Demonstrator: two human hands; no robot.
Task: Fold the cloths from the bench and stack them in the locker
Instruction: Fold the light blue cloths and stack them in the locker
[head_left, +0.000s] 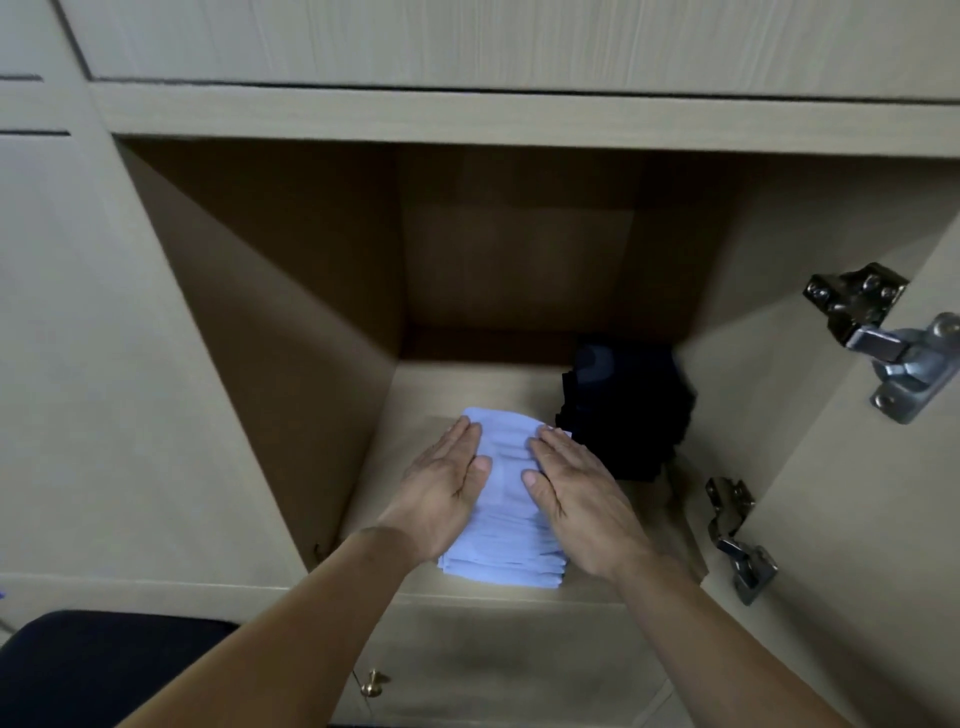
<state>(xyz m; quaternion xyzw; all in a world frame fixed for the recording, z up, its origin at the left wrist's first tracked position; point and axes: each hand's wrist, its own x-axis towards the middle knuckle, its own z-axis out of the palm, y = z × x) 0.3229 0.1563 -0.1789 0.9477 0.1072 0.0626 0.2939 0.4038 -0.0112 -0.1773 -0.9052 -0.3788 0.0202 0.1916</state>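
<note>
A stack of folded pale blue cloths (509, 512) lies on the floor of the open locker (291, 332), near its front edge. My left hand (441, 493) rests flat on the stack's left side with straight fingers. My right hand (576, 499) lies flat on its right side in the same way. A strip of the top cloth shows between the two hands. The stack's layered front edge is visible below my wrists.
A dark bundle of cloth (628, 410) sits at the locker's back right, close to the stack. The open door with two metal hinges (893, 343) stands to the right. A dark padded bench (104, 670) is at the lower left. A small brass knob (372, 682) is below.
</note>
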